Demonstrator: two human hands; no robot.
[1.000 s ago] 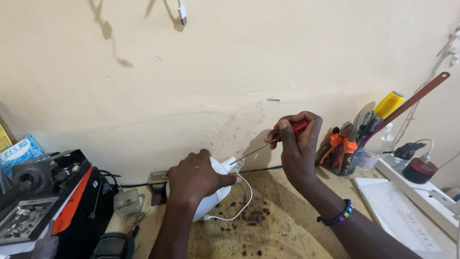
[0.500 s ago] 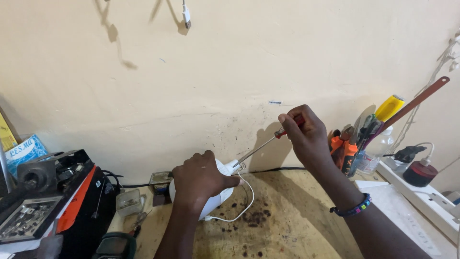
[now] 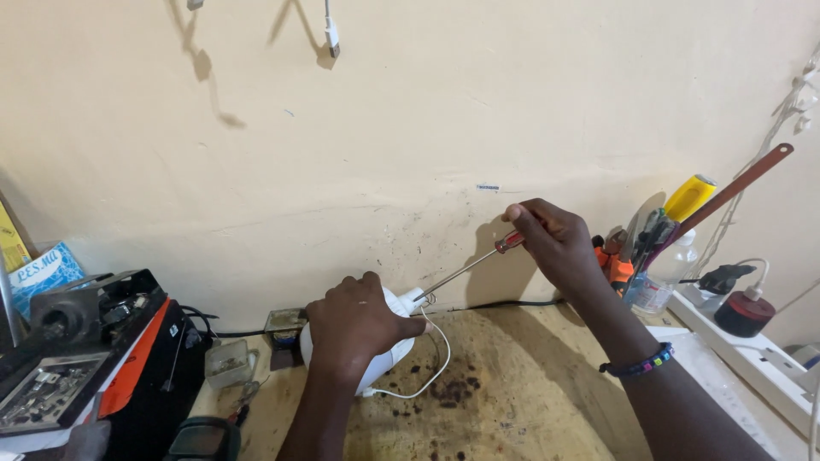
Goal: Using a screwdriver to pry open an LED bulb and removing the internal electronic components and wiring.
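Your left hand (image 3: 359, 323) is clamping the white device (image 3: 389, 341) down on the stained workbench (image 3: 512, 401), steadying it. Your right hand (image 3: 555, 243) is gripping the screwdriver (image 3: 478, 263), angling its tip into the device's top beside the wall (image 3: 427, 128).

A single head-worn camera is looking forward and slightly down across the stained desk (image 3: 512, 418) toward the cream wall (image 3: 410, 128) (which is filling the upper half), sitting close enough that both forearms are entering from the bottom edge.
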